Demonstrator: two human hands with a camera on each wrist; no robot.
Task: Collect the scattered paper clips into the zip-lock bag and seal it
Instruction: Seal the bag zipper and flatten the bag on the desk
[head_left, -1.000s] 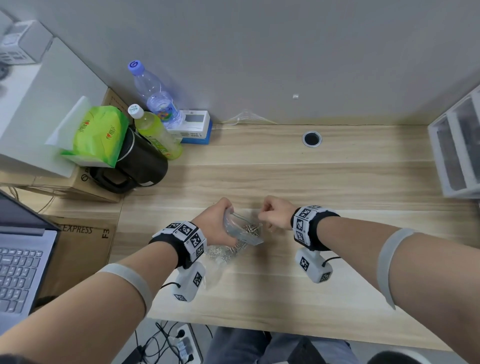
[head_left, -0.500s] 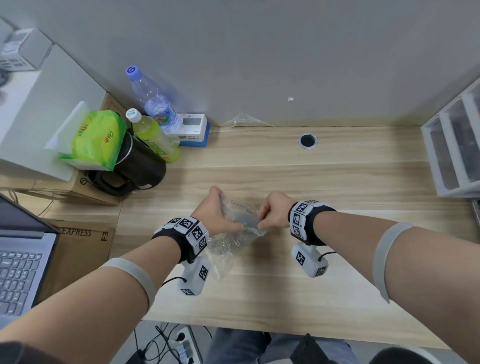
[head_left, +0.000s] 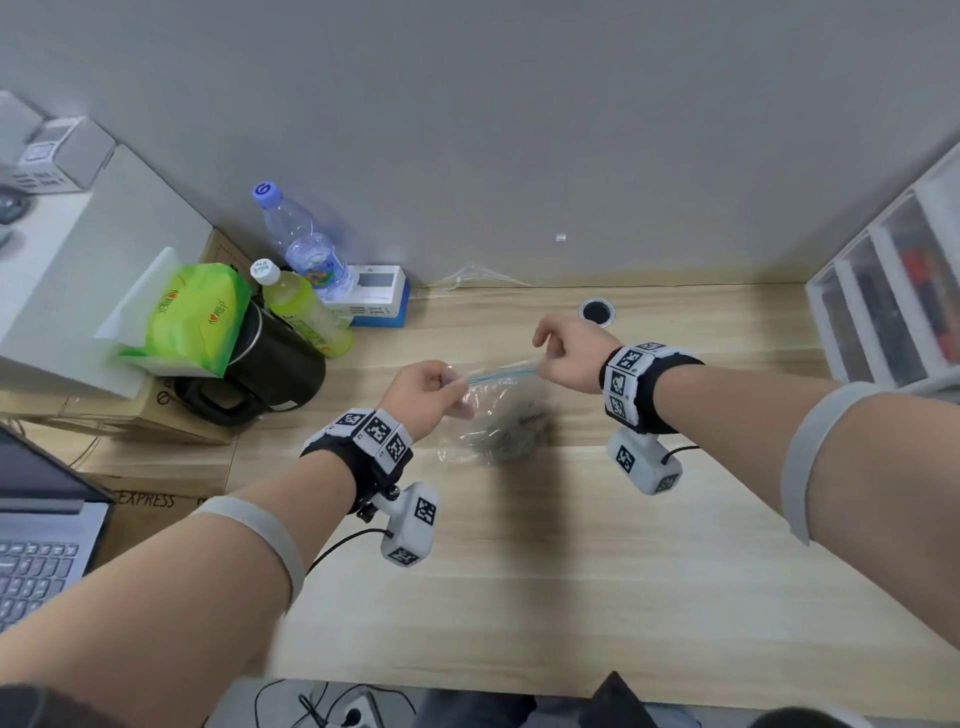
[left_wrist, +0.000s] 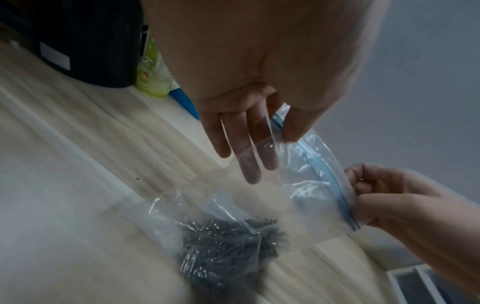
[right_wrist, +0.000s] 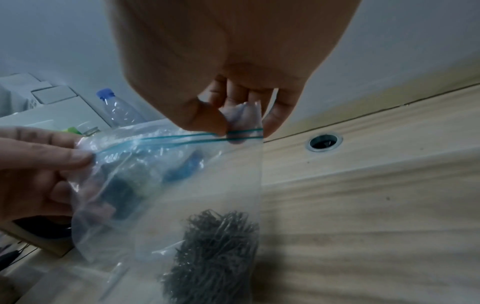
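A clear zip-lock bag (head_left: 493, 400) with a blue seal strip hangs above the wooden desk (head_left: 571, 545), held up by both hands. A grey heap of paper clips (head_left: 511, 434) sits in its bottom; it also shows in the wrist views as paper clips (left_wrist: 226, 242) and paper clips (right_wrist: 215, 251). My left hand (head_left: 431, 387) pinches the strip's left end, the bag (left_wrist: 298, 164) between its thumb and fingers. My right hand (head_left: 563, 358) pinches the right end of the bag (right_wrist: 182, 174) at the strip.
At the back left stand a black kettle (head_left: 260, 371), a green tissue pack (head_left: 195, 317), two bottles (head_left: 301, 244) and a small white box (head_left: 374, 293). A laptop (head_left: 36, 540) lies at the left, white drawers (head_left: 888, 291) at the right, a cable hole (head_left: 596, 312) behind my right hand.
Both hands have lifted the bag off the desk and moved apart, stretching the seal strip between them. The clips have slid to the bottom of the bag.
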